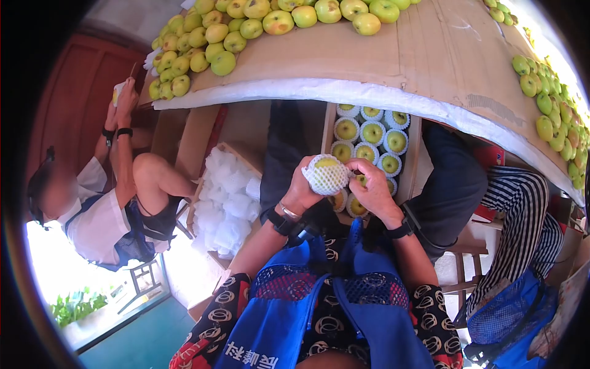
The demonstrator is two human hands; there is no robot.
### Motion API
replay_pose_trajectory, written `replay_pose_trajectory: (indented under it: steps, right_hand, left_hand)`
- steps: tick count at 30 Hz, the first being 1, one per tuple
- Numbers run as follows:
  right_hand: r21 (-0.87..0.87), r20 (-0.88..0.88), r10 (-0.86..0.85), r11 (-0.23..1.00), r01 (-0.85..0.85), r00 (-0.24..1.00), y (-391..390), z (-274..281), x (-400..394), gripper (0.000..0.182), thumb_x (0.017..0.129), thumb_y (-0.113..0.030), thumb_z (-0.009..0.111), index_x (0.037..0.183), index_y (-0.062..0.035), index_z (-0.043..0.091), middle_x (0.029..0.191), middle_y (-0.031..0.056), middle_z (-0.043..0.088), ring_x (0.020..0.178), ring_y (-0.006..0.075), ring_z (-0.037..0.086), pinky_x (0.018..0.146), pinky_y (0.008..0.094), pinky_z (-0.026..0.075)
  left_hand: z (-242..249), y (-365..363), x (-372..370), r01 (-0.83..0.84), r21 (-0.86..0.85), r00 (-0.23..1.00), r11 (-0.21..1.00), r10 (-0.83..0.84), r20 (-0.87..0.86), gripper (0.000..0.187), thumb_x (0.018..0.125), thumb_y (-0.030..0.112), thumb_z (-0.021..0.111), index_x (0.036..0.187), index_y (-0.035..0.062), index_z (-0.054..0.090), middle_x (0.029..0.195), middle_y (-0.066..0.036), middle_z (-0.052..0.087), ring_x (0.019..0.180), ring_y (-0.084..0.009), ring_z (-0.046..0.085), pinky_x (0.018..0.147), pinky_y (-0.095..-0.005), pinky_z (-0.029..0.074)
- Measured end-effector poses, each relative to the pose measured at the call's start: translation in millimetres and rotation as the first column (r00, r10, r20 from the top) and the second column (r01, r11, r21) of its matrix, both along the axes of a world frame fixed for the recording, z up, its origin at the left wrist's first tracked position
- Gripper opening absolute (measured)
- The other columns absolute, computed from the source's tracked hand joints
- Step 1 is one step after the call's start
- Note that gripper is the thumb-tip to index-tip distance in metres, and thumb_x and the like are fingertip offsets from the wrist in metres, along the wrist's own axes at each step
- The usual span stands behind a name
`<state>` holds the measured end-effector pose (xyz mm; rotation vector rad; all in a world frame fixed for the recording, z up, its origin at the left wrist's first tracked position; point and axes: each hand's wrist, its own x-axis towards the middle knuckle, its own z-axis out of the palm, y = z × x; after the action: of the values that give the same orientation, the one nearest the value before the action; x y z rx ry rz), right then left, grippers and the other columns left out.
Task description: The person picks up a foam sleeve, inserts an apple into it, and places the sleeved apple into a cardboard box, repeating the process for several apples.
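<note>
My left hand [299,187] is wrapped round an apple in a white foam net [326,174], held above a box. At the net's right edge, the fingers of my right hand [373,192] are pinched together on the foam. Below both hands, the open box [413,161] between my knees holds rows of green apples in white foam nets. To the left, another box [250,161] is filled with loose white foam nets [226,206].
A cardboard-covered table [344,58] with a white edge spans the top, bearing green apples [278,22] in heaps. A co-worker [101,212] sits at the left, hands raised. Striped trousers [513,203] of another person show at the right.
</note>
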<state>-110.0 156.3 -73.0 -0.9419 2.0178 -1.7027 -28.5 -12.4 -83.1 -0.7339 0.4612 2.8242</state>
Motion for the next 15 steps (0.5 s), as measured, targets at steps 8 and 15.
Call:
replay_pose_trajectory:
  steps: [8,15]
  right_hand:
    - [0.111,-0.082,0.123,0.987,-0.114,0.989,-5,16,0,0.032,0.066,-0.011,0.07,0.093,-0.0029,0.055,0.092,0.0124,0.059,0.086,0.0308,0.057,0.073,0.0353,0.047]
    - [0.149,-0.325,0.151,0.983,-0.107,0.934,-15,13,8,0.027,0.065,-0.009,0.072,0.085,-0.0047,0.056,0.082,0.0087,0.056,0.075,0.0262,0.057,0.064,0.0336,0.046]
  left_hand:
    - [-23,0,5,-0.02,-0.218,0.98,0.976,0.062,0.191,0.031,0.089,0.035,0.039,0.095,0.0102,0.058,0.089,-0.005,0.064,0.083,-0.0224,0.063,0.068,-0.0381,0.052]
    - [-20,6,3,-0.097,-0.318,0.95,0.943,0.183,0.254,0.03,0.09,0.032,0.038,0.093,0.0095,0.058,0.087,-0.005,0.063,0.081,-0.0205,0.062,0.07,-0.0359,0.051]
